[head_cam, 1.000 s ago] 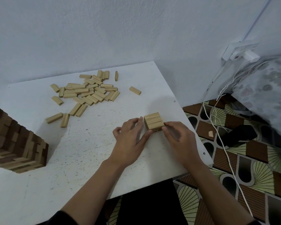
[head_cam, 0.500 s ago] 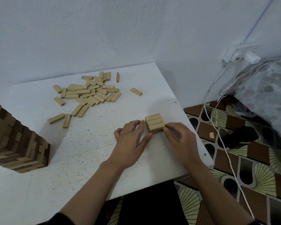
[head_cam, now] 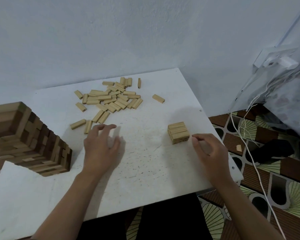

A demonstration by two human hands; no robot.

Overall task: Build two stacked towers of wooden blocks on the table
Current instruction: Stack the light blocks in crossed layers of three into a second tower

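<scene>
A tall tower of wooden blocks [head_cam: 29,141] stands at the left edge of the white table [head_cam: 145,167]. A low stack of blocks [head_cam: 178,132], two layers high, sits near the table's right edge. A heap of loose blocks [head_cam: 111,99] lies at the back of the table. My left hand [head_cam: 100,144] hovers mid-table with fingers spread and blurred, holding nothing, close to two loose blocks [head_cam: 81,125]. My right hand [head_cam: 208,149] rests just right of the low stack, fingers loosely curled, holding nothing and a little apart from it.
One single block [head_cam: 158,98] lies apart at the back right. Beyond the table's right edge are patterned floor tiles, a white cable [head_cam: 246,142], a small block on the floor [head_cam: 239,148] and a dark object [head_cam: 274,150]. The wall is close behind.
My left hand has left the low stack and moved left toward the loose blocks. My right hand has drawn slightly back from the stack. The stack stays in place.
</scene>
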